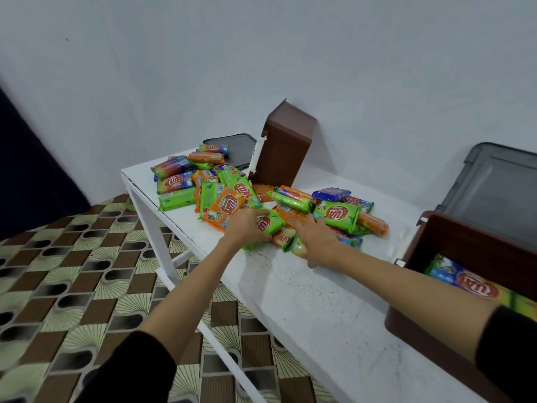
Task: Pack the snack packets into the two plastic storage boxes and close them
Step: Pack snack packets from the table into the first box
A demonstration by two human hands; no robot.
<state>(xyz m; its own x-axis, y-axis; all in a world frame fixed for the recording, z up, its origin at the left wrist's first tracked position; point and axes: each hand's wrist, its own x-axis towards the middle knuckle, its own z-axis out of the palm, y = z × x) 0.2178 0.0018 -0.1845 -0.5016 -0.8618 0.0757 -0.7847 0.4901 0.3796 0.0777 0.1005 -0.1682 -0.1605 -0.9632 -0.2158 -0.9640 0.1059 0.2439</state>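
left sleeve (128, 370): black, worn well behind grip | right sleeve (511, 341): black (likewise) | left hand (247, 228), right hand (316, 238): bare

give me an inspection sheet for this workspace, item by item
surface: white table, paint speckled and worn
job's things: packets heaped mid-table; near box open, a few packets inside; far box tipped on its side; dark lid and grey lid both off, by the wall
clutter: nothing seen
hands: left hand grips a green packet; right hand lies on the heap, grip unclear
cables: nothing seen
surroundings: pale wall, patterned floor
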